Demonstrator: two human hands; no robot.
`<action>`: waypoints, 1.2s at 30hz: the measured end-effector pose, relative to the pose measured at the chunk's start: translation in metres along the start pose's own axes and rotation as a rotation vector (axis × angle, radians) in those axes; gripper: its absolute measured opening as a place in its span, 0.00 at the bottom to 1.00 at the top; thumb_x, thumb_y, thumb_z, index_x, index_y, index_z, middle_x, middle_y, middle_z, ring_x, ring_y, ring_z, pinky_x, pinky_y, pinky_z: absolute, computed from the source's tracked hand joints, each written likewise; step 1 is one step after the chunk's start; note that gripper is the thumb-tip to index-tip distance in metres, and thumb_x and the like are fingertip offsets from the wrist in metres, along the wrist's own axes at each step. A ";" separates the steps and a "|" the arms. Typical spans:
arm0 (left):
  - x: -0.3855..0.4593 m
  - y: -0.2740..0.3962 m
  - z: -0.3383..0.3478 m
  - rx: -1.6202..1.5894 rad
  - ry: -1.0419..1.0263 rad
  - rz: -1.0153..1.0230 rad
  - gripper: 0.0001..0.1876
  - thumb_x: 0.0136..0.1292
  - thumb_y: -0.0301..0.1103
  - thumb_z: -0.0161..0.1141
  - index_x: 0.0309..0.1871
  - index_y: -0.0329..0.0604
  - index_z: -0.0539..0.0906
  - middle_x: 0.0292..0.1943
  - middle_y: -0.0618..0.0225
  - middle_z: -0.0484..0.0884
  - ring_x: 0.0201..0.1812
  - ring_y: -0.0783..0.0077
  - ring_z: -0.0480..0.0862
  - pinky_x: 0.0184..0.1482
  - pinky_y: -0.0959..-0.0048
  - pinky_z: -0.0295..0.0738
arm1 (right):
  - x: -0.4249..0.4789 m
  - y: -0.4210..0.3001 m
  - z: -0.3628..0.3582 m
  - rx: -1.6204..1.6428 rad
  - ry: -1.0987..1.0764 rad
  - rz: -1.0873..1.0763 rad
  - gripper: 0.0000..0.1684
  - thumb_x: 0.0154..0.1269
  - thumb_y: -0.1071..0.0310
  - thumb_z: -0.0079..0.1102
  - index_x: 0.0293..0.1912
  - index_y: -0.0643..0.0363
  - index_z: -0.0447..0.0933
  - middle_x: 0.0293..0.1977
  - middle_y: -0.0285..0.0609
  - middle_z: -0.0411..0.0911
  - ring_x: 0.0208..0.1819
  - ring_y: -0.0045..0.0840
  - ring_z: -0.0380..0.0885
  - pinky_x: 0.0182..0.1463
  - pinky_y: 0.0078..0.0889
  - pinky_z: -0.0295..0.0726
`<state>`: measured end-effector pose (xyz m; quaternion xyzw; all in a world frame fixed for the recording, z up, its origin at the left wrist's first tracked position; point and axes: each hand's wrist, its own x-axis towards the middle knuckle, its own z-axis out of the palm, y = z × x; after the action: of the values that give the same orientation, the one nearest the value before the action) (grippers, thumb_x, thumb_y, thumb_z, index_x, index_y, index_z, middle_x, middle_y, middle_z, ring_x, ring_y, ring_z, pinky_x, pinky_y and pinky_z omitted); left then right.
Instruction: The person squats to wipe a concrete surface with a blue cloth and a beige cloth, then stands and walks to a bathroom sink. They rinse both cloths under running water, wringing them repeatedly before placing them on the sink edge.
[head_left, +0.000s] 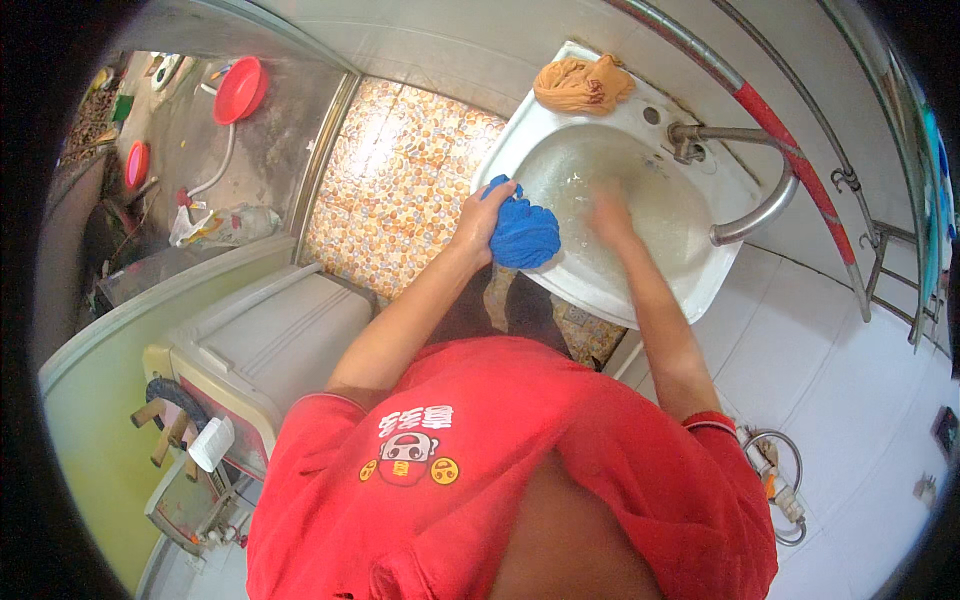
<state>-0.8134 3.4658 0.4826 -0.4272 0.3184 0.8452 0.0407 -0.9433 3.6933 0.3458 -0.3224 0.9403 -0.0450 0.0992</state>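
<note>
A bunched, wet-looking blue cloth (527, 234) is held in my left hand (484, 221), over the near left rim of the white washbasin (589, 296). My right hand (609, 210) is down inside the basin, in or at the cloudy water (667, 232). Motion blurs its fingers, and I cannot tell whether they hold anything. On the basin's far left corner lies a crumpled orange cloth (581, 85) with dark red marks. A metal tap (686, 142) stands at the basin's back edge.
A curved metal pipe (761, 217) arches over the basin's right side. A red-and-silver pole (780, 135) slants across the upper right. To my left stands a washing machine (277, 330). Beyond a doorway are red plastic basins (238, 91) and a plastic bag (229, 225).
</note>
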 end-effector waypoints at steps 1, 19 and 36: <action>0.001 -0.001 -0.003 0.012 0.007 0.018 0.12 0.60 0.36 0.60 0.41 0.38 0.76 0.30 0.66 0.77 0.31 0.72 0.79 0.36 0.71 0.78 | 0.011 -0.006 -0.007 -0.004 0.123 -0.079 0.29 0.54 0.63 0.58 0.58 0.54 0.70 0.54 0.57 0.70 0.55 0.48 0.69 0.60 0.46 0.66; -0.003 0.002 -0.008 0.045 0.035 0.028 0.14 0.60 0.38 0.59 0.43 0.38 0.75 0.33 0.64 0.78 0.34 0.69 0.80 0.40 0.69 0.78 | -0.027 0.015 -0.043 0.054 -0.273 0.275 0.26 0.54 0.63 0.59 0.53 0.61 0.73 0.56 0.59 0.69 0.58 0.46 0.67 0.60 0.43 0.67; -0.001 -0.002 -0.005 -0.009 0.012 0.020 0.14 0.59 0.36 0.61 0.43 0.36 0.76 0.32 0.65 0.78 0.32 0.72 0.80 0.36 0.72 0.78 | -0.004 -0.047 -0.028 0.239 -0.272 0.011 0.28 0.57 0.61 0.59 0.56 0.63 0.69 0.55 0.60 0.69 0.58 0.44 0.68 0.60 0.44 0.67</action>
<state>-0.8086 3.4648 0.4806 -0.4294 0.3193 0.8443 0.0284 -0.9187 3.6593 0.3811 -0.3061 0.9080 -0.1120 0.2633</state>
